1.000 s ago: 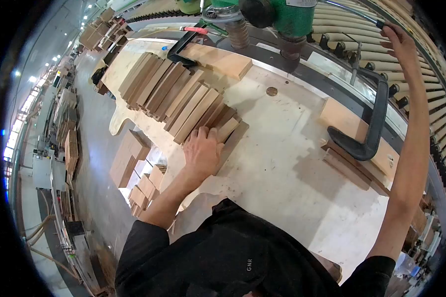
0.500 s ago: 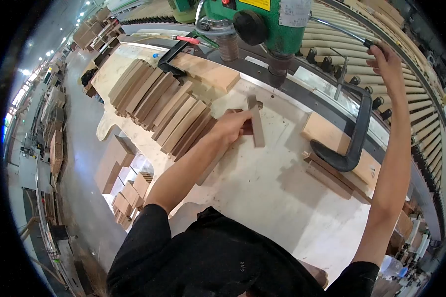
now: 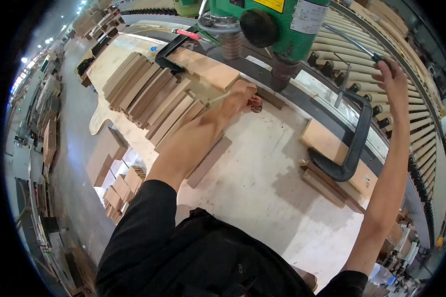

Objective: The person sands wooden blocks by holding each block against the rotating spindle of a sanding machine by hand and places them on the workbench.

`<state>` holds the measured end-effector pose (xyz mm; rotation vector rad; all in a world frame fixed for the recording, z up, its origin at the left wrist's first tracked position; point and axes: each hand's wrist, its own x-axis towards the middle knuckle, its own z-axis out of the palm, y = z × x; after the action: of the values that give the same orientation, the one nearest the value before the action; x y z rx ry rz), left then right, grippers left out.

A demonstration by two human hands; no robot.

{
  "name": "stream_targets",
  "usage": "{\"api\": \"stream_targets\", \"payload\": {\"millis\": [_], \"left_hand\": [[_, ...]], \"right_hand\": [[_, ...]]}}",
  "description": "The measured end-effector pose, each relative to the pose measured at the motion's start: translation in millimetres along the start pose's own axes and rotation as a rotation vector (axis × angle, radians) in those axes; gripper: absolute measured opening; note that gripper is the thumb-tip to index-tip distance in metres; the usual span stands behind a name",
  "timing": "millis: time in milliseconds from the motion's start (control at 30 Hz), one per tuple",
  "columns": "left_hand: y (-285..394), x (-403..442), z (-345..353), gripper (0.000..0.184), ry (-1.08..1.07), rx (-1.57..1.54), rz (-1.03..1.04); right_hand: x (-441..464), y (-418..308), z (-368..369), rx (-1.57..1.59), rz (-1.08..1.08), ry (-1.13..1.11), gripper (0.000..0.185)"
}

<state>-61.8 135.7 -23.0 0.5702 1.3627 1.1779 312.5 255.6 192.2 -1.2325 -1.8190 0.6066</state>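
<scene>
Shifted from mid-board to the back rail (image 3: pixel 295 106) at upper centre, one wooden strip (image 3: pixel 271 98) lies near the green machine (image 3: pixel 295 29), your left hand (image 3: pixel 244 94) closed on its left end. Your right hand (image 3: pixel 394 81), upper right, bends loosely at the lever (image 3: pixel 354 39); its grip is unclear. That strip looks placed, its working seemingly unfinished; many stacked strips (image 3: pixel 151 94) remain upper left.

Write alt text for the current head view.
Left hand at one end of a wooden strip on a pale board, near a green machine; right hand at the machine's lever. More wood pieces in a row at left.
</scene>
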Motion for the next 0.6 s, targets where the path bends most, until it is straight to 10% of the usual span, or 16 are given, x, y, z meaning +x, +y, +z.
{"api": "stream_targets", "payload": {"millis": [133, 600], "left_hand": [[-5.5, 28.8, 8.3, 0.013, 0.199, -0.060, -0.151], [-10.3, -0.2, -14.7, 0.019, -0.257, -0.334, 0.161]], "right_hand": [[-4.5, 21.0, 6.3, 0.034, -0.039, -0.045, 0.050], [15.1, 113.2, 187.0, -0.176, -0.085, -0.235, 0.035]]}}
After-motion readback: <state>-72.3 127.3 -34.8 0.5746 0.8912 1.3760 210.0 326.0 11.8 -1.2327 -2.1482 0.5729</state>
